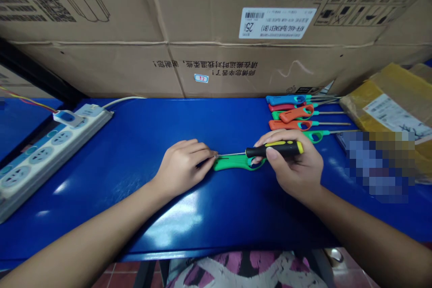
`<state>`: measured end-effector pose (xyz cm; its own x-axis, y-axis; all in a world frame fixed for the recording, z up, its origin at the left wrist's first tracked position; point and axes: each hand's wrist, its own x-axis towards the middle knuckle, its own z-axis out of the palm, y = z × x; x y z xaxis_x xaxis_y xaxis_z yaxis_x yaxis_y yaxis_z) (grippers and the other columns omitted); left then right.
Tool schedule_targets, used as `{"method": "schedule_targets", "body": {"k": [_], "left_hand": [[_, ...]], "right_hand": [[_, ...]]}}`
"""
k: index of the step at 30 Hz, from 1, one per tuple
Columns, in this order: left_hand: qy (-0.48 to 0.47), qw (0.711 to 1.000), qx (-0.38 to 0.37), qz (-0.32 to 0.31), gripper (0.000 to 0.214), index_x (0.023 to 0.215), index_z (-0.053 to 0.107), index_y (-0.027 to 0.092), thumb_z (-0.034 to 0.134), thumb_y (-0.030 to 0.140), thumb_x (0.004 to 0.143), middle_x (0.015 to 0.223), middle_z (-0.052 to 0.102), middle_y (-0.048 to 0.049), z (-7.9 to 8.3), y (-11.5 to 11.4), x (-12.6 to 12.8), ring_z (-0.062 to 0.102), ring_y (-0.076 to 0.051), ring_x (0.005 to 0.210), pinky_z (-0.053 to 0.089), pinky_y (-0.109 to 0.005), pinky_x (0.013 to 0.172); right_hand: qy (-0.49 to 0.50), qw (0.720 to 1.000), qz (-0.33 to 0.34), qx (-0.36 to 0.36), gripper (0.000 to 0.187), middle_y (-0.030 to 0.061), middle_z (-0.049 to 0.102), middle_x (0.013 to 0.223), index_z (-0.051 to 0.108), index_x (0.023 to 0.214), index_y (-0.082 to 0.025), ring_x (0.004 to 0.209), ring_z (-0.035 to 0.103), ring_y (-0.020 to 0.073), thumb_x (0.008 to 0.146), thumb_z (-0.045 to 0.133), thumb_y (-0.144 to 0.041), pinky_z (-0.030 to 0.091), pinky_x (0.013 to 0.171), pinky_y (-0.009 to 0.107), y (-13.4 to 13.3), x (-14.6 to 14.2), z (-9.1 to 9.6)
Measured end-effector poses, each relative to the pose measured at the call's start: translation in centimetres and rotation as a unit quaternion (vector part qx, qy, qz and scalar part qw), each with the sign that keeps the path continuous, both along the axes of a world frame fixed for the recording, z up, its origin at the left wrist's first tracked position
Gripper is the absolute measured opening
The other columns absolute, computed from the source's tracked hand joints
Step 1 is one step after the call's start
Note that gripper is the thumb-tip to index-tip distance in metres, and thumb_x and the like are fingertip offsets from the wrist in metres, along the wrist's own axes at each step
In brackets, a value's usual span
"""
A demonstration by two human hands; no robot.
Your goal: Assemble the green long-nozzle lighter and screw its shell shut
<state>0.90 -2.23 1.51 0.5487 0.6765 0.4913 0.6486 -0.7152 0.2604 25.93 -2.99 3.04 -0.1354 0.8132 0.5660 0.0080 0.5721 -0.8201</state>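
My right hand [293,162] is closed around a screwdriver [275,149] with a black and yellow handle, its shaft pointing left. Beneath the shaft lies a green gas lighter [232,163] on the blue table, its trigger loop close to my right fingers. At the lighter's left end my left hand [187,162] pinches with thumb and forefinger, right where the screwdriver tip is. A small metallic glint shows between those fingertips; what it is I cannot make out. My right fingers partly hide the loop end of the lighter.
Several coloured lighters [293,124] with long metal rods lie in a pile at the back right, beside a yellow-taped package [391,99]. A white power strip [40,155] runs along the left. A large cardboard box [209,22] stands behind the blue table [135,130].
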Motion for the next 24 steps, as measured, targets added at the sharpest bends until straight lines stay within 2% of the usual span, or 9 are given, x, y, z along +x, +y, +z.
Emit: {"method": "schedule_targets", "body": {"k": [7, 13, 20, 24], "left_hand": [[0.015, 1.000, 0.007, 0.001, 0.018, 0.092, 0.077, 0.017, 0.060, 0.023, 0.096, 0.081, 0.075, -0.0034, -0.08, -0.12, 0.02, 0.069, -0.017, 0.072, 0.052, -0.031, 0.067], [0.029, 0.999, 0.021, 0.030, 0.021, 0.088, 0.078, 0.017, 0.060, 0.024, 0.096, 0.077, 0.074, -0.0033, -0.26, -0.18, 0.05, 0.068, -0.018, 0.069, 0.052, -0.031, 0.063], [0.033, 0.998, 0.033, 0.036, 0.023, 0.086, 0.078, 0.018, 0.059, 0.025, 0.096, 0.074, 0.075, -0.0032, -0.12, -0.37, 0.18, 0.069, -0.017, 0.067, 0.053, -0.030, 0.062], [0.025, 0.999, 0.035, 0.031, 0.022, 0.087, 0.078, 0.017, 0.059, 0.025, 0.096, 0.074, 0.075, -0.0033, -0.23, -0.30, 0.14, 0.069, -0.017, 0.067, 0.053, -0.030, 0.063]], "right_hand": [[-0.026, 1.000, 0.000, 0.000, 0.016, 0.0024, 0.068, 0.096, 0.063, 0.101, -0.022, 0.066, 0.071, 0.0122, 0.090, 0.065, -0.012, 0.062, 0.061, 0.027, -0.03, 0.06, -0.28], [-0.089, 0.995, -0.052, -0.009, 0.018, 0.0025, 0.073, 0.094, 0.067, 0.101, -0.024, 0.074, 0.073, 0.0161, 0.086, 0.073, -0.017, 0.062, 0.064, 0.029, -0.40, 0.14, -0.32], [-0.112, 0.989, -0.093, 0.022, 0.015, 0.0008, 0.076, 0.081, 0.072, 0.092, -0.024, 0.063, 0.071, 0.0153, 0.081, 0.081, -0.025, 0.059, 0.058, 0.028, -0.33, 0.13, 0.18], [-0.099, 0.991, -0.090, -0.010, 0.012, -0.0014, 0.074, 0.069, 0.073, 0.090, -0.023, 0.054, 0.069, 0.0145, 0.082, 0.080, -0.028, 0.057, 0.053, 0.027, -0.39, 0.01, 0.23]]}}
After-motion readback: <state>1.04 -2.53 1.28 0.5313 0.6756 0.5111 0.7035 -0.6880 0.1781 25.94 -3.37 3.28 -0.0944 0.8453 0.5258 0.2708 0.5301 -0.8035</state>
